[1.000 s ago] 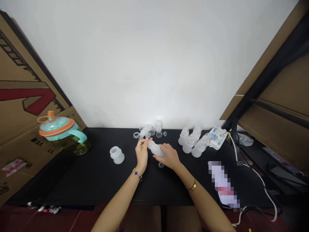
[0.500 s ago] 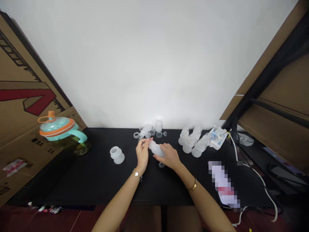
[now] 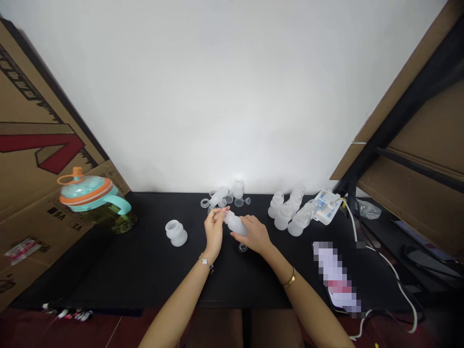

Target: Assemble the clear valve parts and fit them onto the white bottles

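A frosted white baby bottle (image 3: 237,224) lies tilted between my hands, its neck pointing up and left. My right hand (image 3: 256,234) is wrapped round the lower body of the bottle. At the neck end, the fingers of my left hand (image 3: 214,225) pinch the clear top piece (image 3: 227,213), partly hidden by the fingertips. Just under the bottle lies a clear dome-shaped cap (image 3: 242,247) on the black table (image 3: 152,275). An open-mouthed white bottle body (image 3: 176,233) stands to the left of my left hand.
Loose clear rings and bottle parts (image 3: 218,196) lie by the wall. Several assembled bottles (image 3: 284,216) stand at the right, near a white power strip (image 3: 328,207). A phone (image 3: 337,280) and white cable (image 3: 389,263) are on the right; a large teal-lidded jug (image 3: 96,200) is at left.
Both hands stay almost in place on the bottle. The left fingertips have shifted very slightly at its top; the things around have not moved.
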Demonstrator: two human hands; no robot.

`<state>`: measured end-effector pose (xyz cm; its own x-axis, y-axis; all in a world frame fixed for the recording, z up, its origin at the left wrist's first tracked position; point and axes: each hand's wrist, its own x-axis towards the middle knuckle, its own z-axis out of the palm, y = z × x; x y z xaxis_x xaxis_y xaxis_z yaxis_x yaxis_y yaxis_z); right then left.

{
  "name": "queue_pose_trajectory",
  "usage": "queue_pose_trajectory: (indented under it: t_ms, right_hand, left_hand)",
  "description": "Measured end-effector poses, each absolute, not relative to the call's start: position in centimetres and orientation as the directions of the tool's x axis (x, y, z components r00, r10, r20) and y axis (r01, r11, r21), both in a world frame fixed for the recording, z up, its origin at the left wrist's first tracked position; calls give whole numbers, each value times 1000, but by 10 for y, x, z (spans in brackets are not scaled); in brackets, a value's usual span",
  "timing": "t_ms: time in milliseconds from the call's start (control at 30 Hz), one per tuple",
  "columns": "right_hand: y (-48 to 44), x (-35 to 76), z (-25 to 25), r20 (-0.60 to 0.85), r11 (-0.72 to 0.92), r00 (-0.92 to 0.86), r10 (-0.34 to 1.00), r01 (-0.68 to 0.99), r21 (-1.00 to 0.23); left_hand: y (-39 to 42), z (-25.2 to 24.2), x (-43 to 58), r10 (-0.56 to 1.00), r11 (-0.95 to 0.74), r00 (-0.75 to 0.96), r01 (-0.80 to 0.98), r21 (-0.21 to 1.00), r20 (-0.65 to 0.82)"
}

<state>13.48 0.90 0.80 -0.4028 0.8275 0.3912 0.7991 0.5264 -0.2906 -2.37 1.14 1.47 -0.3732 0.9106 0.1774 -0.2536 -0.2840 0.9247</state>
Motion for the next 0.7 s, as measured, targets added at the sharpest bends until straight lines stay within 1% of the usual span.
queue_pose_trajectory:
  t_ms: [133,267,533,700]
  right_hand:
    - [9,135,7,397,521,-392,830,798,-302]
    - [9,136,8,403,523,-388,829,795,-309]
    - [9,136,11,406,529,-399,822,800,-284]
    - [9,137,9,408,530,-399,821,798,-288]
  left_hand:
    - [8,21,-23,925,-274,-344,-307,911,162]
    - [7,21,-23,930,-268,-331,-308,913,161]
    - [10,17,-23,913,-272,-378,-290,918,151]
    - [13,13,-23,902,-313,-391,-297,902,184]
